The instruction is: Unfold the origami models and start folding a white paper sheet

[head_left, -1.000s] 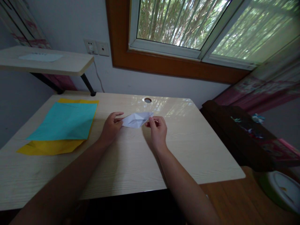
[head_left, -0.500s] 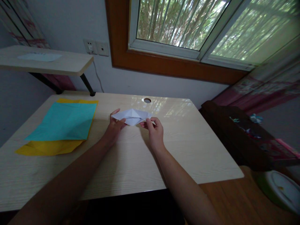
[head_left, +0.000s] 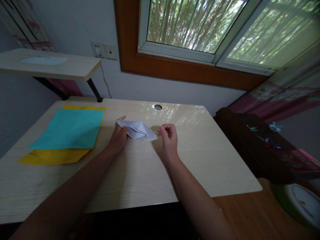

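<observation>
A folded white paper (head_left: 138,129) with pointed ends and raised creases hangs just above the desk. My left hand (head_left: 119,134) grips its left end, thumb on top and the other fingers behind; part of those fingers is hidden by the sheet. To the right of the paper's free tip is my right hand (head_left: 169,138), apart from it. Its fingers are curled in toward the thumb, and I see nothing between them.
A turquoise sheet (head_left: 71,128) lies over a yellow sheet (head_left: 53,157) at the left of the pale wooden desk (head_left: 200,160). A raised shelf (head_left: 75,68) stands at the back left. A round hole (head_left: 158,107) is near the desk's back edge.
My right hand has let go of the paper's right end and moved slightly right. The paper now tilts, its right tip lower, held by my left hand alone.
</observation>
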Motion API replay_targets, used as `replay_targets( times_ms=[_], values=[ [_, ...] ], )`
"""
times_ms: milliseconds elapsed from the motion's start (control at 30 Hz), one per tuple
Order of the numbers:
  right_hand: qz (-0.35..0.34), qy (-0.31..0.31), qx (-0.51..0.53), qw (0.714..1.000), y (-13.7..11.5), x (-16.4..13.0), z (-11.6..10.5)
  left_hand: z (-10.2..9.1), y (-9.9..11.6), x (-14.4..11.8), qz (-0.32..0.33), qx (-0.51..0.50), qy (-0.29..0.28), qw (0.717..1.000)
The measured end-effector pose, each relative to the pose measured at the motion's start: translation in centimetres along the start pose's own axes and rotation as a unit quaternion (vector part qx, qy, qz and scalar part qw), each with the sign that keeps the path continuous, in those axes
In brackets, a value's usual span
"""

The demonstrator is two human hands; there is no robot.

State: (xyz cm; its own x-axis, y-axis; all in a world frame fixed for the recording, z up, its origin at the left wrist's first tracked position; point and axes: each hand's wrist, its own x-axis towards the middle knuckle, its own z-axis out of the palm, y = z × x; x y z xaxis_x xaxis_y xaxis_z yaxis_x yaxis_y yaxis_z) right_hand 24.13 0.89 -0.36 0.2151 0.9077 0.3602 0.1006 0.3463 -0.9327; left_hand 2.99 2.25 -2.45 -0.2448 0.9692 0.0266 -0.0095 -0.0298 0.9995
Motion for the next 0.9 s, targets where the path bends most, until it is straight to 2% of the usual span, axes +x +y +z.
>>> replay_targets(
  times_ms=[100, 200, 333, 433, 567, 733, 900],
  values=[
    [0.014, -0.038, 0.017, 0.999, -0.2, 0.2, -0.1, -0.1, 0.6, -0.5, 0.026, 0.1, -0.031, 0.994],
    [0.038, -0.125, 0.009, 0.991, -0.2, 0.1, 0.1, -0.1, 1.3, -0.8, 0.035, 0.156, -0.072, 0.984],
    [0.054, -0.247, -0.018, 0.967, -0.1, -0.2, 0.4, -0.1, 1.8, -1.0, 0.04, 0.216, -0.11, 0.969],
    [0.047, -0.296, -0.038, 0.953, 0.1, -0.3, 0.4, -0.1, 1.8, -1.0, 0.051, 0.245, -0.133, 0.959],
    [0.054, -0.297, -0.037, 0.953, 0.8, -0.3, 0.3, -0.3, 1.4, -1.0, 0.073, 0.244, -0.149, 0.956],
    [0.074, -0.242, -0.042, 0.967, 1.7, -0.1, 0.3, -0.4, 1.2, -1.1, 0.117, 0.181, -0.158, 0.964],
    [0.076, -0.241, -0.03, 0.967, 1.7, -0.1, 0.5, -0.4, 1.8, -1.2, 0.13, 0.227, -0.127, 0.957]
  ],
)
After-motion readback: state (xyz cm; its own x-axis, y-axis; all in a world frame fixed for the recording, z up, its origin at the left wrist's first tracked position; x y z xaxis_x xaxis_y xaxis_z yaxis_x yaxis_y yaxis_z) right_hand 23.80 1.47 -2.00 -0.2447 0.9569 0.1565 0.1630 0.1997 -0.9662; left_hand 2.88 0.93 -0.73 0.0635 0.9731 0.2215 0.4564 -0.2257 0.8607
